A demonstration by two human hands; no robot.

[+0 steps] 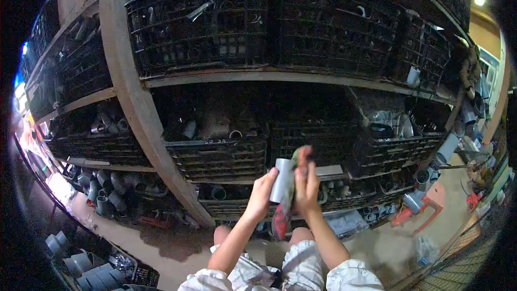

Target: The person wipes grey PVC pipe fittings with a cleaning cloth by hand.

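Observation:
A short grey plastic pipe piece [280,180] is gripped in my left hand [260,198], its length standing nearly upright. My right hand [307,191] is closed around a red and green cloth [287,202], which lies along the pipe's right side and hangs below it. Both hands are close together in front of the shelves, above my knees. Some of the right fingers are blurred, and the cloth hides part of the pipe's edge.
Wooden shelving [137,108] holds black plastic crates [215,159] with pipe fittings. More grey fittings [86,269] lie at the lower left. A red stool-like object [431,202] and a plastic bag [425,250] are on the floor at right.

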